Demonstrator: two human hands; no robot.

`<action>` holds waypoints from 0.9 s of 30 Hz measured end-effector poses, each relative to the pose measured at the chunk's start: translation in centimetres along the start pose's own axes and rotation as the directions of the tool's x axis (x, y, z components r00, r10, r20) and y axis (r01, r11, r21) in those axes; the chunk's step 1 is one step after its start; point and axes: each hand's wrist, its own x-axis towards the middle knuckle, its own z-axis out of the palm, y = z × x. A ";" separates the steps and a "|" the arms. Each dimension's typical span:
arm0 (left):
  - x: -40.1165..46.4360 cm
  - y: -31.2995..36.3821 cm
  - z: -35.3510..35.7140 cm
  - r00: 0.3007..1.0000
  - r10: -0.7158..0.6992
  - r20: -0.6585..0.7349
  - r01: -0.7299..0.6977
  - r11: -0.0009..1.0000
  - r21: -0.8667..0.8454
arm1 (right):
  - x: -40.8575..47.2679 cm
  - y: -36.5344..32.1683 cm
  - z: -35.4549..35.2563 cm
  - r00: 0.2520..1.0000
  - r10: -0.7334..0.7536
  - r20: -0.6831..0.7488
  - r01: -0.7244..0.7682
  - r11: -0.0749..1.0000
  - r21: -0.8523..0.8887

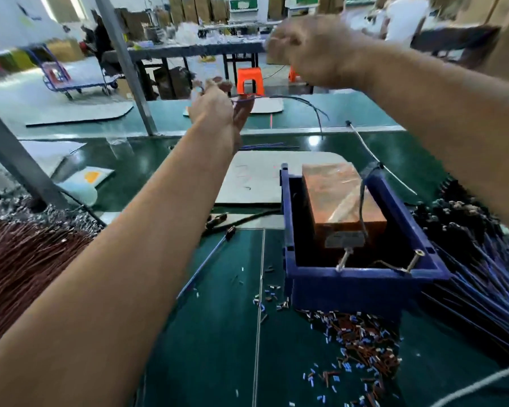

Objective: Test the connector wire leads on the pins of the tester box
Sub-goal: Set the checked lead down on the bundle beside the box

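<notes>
The tester box [340,201], wrapped in brownish tape, sits inside a blue plastic bin [362,277]; two metal pins [345,258] stick out at its near end. My left hand [218,108] is raised over the far side of the table and pinches a thin blue wire lead [303,105] that arcs off to the right. My right hand [309,51] is lifted higher still, blurred, its fingers curled; whether it holds anything is unclear. Both hands are well away from the pins.
A brown wire bundle [27,265] lies at the left and a blue wire bundle [476,283] at the right. Cut wire scraps [356,342] litter the green mat. A white board [256,177] lies behind the bin. A single loose blue wire [206,262] lies beside the bin.
</notes>
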 end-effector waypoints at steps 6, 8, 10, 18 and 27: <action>8.3 -1.4 -0.4 0.994 -0.106 -0.002 0.105 0.991 -0.083 | 6.6 3.1 7.1 0.900 0.026 0.436 -0.123 0.973 0.195; 11.6 -2.1 -2.0 0.989 -0.115 -0.095 0.131 0.975 0.181 | 7.8 5.5 9.4 0.878 0.018 0.478 -0.056 0.996 0.065; 14.8 -3.1 -4.0 0.975 -0.093 -0.203 0.181 0.862 0.474 | 8.2 7.2 11.3 0.807 0.061 0.588 0.041 0.986 -0.159; 21.6 -5.8 -6.8 0.937 -0.267 -0.224 0.311 0.931 0.192 | 11.7 12.2 18.0 0.761 0.158 0.629 0.147 0.902 -0.406; 21.7 -6.1 -6.0 0.950 -0.294 -0.103 0.305 0.944 0.124 | 13.5 13.6 19.6 0.832 0.154 0.533 0.094 0.908 -0.409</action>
